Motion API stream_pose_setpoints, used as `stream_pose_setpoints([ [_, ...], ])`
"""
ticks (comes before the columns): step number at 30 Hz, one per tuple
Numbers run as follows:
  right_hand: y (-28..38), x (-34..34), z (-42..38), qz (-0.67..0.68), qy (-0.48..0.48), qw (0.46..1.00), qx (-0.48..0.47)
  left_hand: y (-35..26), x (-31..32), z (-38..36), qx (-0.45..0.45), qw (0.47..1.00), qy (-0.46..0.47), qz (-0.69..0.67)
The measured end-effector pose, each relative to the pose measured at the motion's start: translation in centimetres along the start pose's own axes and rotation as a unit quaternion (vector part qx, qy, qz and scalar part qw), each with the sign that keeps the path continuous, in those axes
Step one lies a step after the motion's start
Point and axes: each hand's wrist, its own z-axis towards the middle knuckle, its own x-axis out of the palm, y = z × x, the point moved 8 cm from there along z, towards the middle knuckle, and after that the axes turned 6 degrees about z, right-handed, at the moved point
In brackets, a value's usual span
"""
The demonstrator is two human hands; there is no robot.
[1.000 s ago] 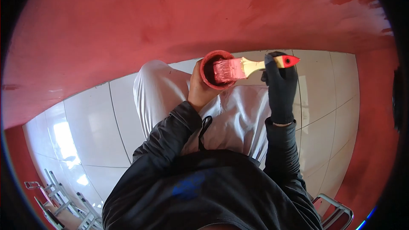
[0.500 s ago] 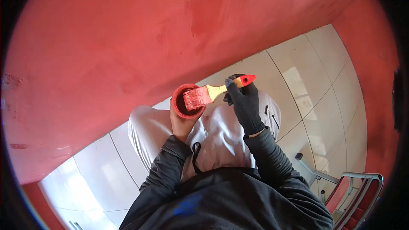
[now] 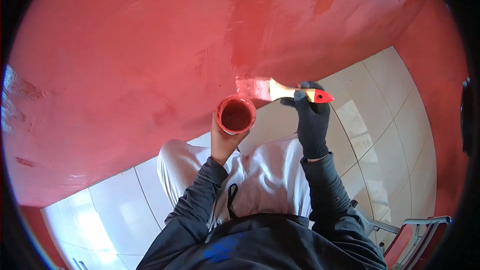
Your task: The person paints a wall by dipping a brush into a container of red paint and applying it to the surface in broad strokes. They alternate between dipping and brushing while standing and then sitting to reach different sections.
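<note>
Most of the wall [image 3: 125, 70] is red; gloved right hand [image 3: 311, 115] grips the paintbrush [image 3: 280, 90], left hand [image 3: 222, 140] the paint cup [image 3: 236, 114]; pale streaks remain upper right.

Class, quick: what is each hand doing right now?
Left hand: closed around the red paint cup.
Right hand, gloved: closed on the paintbrush handle.

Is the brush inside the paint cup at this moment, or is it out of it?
Out. The brush, held by the gloved right hand, has its bristles against the red wall, above the cup in the left hand.
</note>
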Motion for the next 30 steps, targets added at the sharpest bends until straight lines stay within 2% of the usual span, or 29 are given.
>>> stream_pose_setpoints([
  [2,1.4,1.7,1.4,-0.046,0.068,0.993,-0.083,0.3,-0.2,0.1,0.001,1.0,-0.009,0.006],
  [3,1.7,2.1,2.3,-0.044,0.071,0.993,-0.086,0.1,-0.3,0.1,-0.003,1.0,-0.006,0.007],
  [5,3.1,4.9,3.5,-0.246,0.149,0.942,-0.172,0.1,-0.5,-0.3,-0.006,1.0,-0.004,0.007],
  [8,6.1,6.5,5.8,-0.213,0.141,0.94,-0.224,1.0,-1.4,-1.7,-0.015,1.0,-0.011,0.014],
  [10,8.8,6.7,5.9,-0.094,0.136,0.943,-0.29,2.2,-1.7,-3.0,-0.061,0.996,0.027,-0.055],
  [11,10.5,7.1,4.9,-0.187,0.133,0.897,-0.377,2.4,-2.1,-3.6,-0.067,0.996,0.025,-0.055],
  [12,10.0,6.8,4.9,-0.188,0.135,0.899,-0.373,2.7,-2.4,-4.1,-0.074,0.996,0.019,-0.056],
  [14,8.5,8.2,2.2,-0.341,0.202,0.752,-0.526,2.9,-2.9,-4.8,-0.084,0.995,0.008,-0.057],
  [16,3.7,8.6,0.6,-0.421,0.3,0.705,-0.486,2.3,-3.0,-4.7,-0.096,0.994,0.006,-0.044],
  [18,0.8,7.1,-1.4,-0.417,0.331,0.701,-0.475,1.2,-3.6,-4.5,-0.09,0.996,-0.023,-0.007],
  [22,-0.1,5.2,-2.4,-0.369,0.35,0.754,-0.415,1.6,-4.5,-4.8,-0.045,0.997,-0.057,-0.011],
  [24,0.6,5.6,-1.8,-0.362,0.364,0.77,-0.379,3.6,-4.7,-5.3,-0.105,0.993,-0.053,-0.026],
  [26,1.9,7.2,1.7,-0.311,0.361,0.837,-0.269,3.6,-4.4,-5.1,-0.106,0.993,-0.037,-0.042],
  [28,5.1,8.5,4.1,-0.285,0.319,0.86,-0.277,3.6,-4.2,-4.9,-0.104,0.993,-0.024,-0.056],
  [30,8.9,9.1,5.5,-0.239,0.278,0.858,-0.359,3.0,-4.2,-4.9,-0.061,0.997,-0.029,-0.026],
])
